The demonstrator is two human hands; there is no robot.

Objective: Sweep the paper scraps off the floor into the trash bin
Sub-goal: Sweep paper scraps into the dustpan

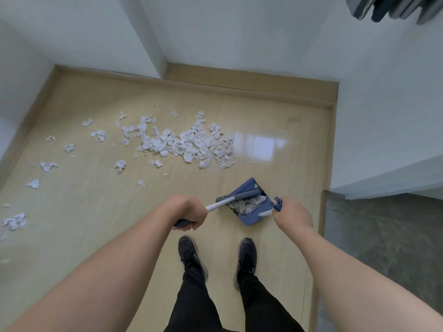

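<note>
Nearest to the camera stand the person's two black shoes (191,257) on the wooden floor (96,212), and just ahead of them both hands work. The left hand (189,213) is closed in a fist around the top of the broom handle (217,207), with the fingers wrapped fully; the handle runs from this hand away to the right and down to the grey broom head (244,195), so its long axis lies on a diagonal, low at the far-right end. The right hand (291,215) grips the upper end of the dustpan handle (266,213), fingers curled around it, probably to keep the pan steady while the broom pushes paper in. The blue dustpan (249,212) sits on the floor just beside the right shoe, and I judge its open mouth points away to the upper left, toward the mess; some white scraps already lie inside it under the broom head. Farther off, the main pile of paper scraps (189,142) stretches in a band from left to right, with loose pieces scattered to the left, near the skirting (251,85). No trash bin is in view, so most of the job seems not yet done
</note>
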